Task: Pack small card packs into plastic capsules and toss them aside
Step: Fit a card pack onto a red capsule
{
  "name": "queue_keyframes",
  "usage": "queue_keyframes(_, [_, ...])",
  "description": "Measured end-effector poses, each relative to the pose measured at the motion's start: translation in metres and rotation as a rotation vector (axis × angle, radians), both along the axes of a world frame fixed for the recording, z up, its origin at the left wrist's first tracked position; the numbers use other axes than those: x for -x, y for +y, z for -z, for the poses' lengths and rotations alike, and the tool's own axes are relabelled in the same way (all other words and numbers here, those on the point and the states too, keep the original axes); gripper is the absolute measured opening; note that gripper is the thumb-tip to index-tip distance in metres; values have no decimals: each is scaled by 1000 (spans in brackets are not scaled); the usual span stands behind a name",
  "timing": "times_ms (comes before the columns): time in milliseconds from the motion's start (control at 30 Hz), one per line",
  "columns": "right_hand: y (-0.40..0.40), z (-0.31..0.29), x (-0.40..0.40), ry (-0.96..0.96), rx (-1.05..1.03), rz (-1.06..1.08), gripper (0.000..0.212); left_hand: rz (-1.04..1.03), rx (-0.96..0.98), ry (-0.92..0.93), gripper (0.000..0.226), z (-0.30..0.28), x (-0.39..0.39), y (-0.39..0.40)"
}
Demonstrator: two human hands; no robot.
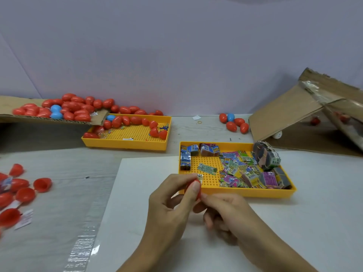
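Just in front of the yellow tray [243, 193] of card packs [238, 170] on the desk [324, 193], the left hand [169, 209] pinches a red capsule [193, 190] with a card pack [199, 177] poking out, while the right hand [225, 211], fingers [211, 200] curled, touches the capsule's lower end.
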State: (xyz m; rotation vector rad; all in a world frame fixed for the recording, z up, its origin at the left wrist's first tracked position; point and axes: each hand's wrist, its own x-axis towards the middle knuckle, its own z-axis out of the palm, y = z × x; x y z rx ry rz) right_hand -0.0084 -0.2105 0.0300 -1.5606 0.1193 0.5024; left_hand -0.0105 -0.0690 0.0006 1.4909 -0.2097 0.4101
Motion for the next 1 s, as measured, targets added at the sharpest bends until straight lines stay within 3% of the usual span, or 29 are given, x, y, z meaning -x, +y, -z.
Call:
queue_keyframes(233, [-12, -2, -7, -147, 4, 35, 42, 39, -81, 24, 44, 4, 0, -2])
queue_keyframes(400, [-15, -1, -7, -156, 3, 11, 42, 97, -138, 1, 48, 9, 0, -2])
queue_keyframes(567, [-20, -3, -6, -381, -63, 58, 23, 92, -88, 6, 32, 7, 1, -2])
queue_keyframes(700, [-20, 0, -6, -451, -78, 73, 33, 70, -43, 75, 19, 4, 1, 1])
queue_keyframes(867, [-19, 4, -5, -576, -17, 76, 32, 98, 27, 166, 28, 2, 0, 1])
queue_keyframes(1000, [-19, 3, -4, -624, -12, 66, 24, 95, 19, 128, 21, 4, -2, 0])
